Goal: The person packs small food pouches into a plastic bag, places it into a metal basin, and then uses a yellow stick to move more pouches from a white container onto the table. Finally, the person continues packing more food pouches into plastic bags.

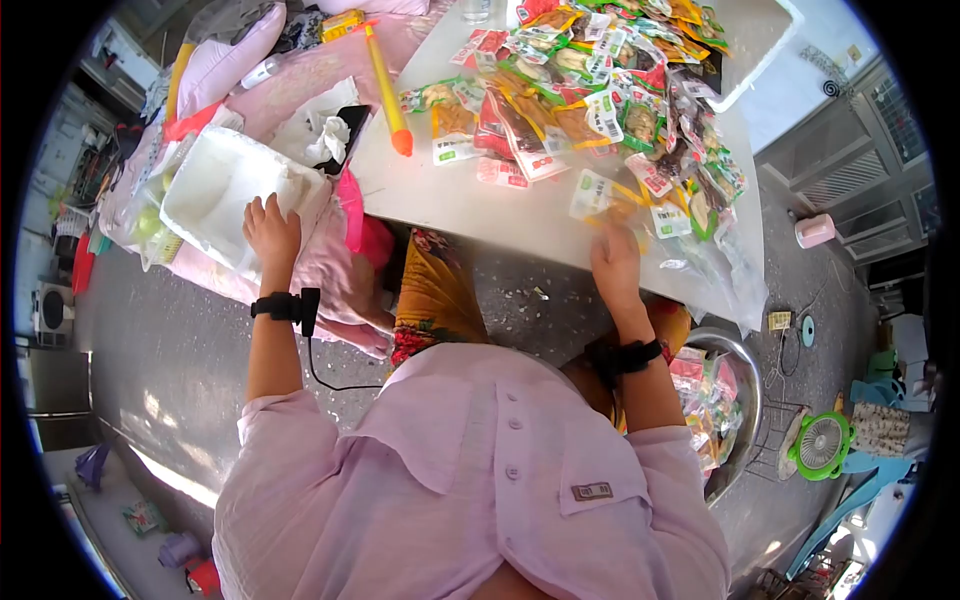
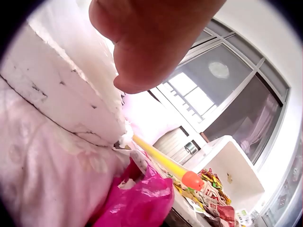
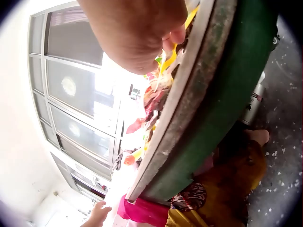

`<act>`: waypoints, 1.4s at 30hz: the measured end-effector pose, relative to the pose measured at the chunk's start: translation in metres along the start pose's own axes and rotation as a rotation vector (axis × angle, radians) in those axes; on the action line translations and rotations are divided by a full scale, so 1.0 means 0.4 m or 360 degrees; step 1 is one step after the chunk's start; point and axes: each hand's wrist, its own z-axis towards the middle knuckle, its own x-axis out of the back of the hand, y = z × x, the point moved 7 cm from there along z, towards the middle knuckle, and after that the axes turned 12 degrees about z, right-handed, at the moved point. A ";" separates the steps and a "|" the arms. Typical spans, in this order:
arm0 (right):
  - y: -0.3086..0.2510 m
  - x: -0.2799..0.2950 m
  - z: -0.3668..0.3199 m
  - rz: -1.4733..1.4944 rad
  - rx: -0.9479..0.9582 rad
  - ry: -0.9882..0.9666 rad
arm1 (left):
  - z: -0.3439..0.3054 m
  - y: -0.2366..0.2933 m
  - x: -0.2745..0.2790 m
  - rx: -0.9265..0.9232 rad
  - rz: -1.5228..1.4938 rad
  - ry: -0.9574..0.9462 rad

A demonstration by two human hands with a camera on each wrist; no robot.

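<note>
My left hand (image 1: 272, 235) is over the near right part of a white foam box (image 1: 195, 205), its fingers spread and loosely bent with nothing held. The box sits on a pink floral cloth to the left of the table. At the table's near edge, my right hand (image 1: 615, 265) pinches a yellow-edged food packet (image 1: 597, 195) with a white label. In the right wrist view its fingers (image 3: 177, 35) curl beside the packet's yellow edge. A large heap of sealed snack packets (image 1: 585, 90) lies just beyond that hand.
A yellow tube with an orange end (image 1: 385, 85) lies on the table (image 1: 405, 190). Clear plastic bags (image 1: 715, 270) hang at the right corner. Below stands a metal basin (image 1: 752, 385) of packets. A pink bag (image 1: 350, 210) hangs between box and table. Another foam box (image 1: 765, 45) is behind.
</note>
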 end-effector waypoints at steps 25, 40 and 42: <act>-0.005 -0.013 -0.011 -0.0047 0.0154 0.0097 | 0.049 0.137 0.166 -0.0481 -0.0778 0.0024; -0.061 -0.183 0.244 -0.0497 0.0377 -0.0029 | -0.139 0.423 0.198 -0.0617 -0.1444 -0.0156; -0.067 -0.172 0.262 -0.0336 0.0363 -0.0006 | -0.152 0.424 0.194 -0.0655 -0.1453 -0.0119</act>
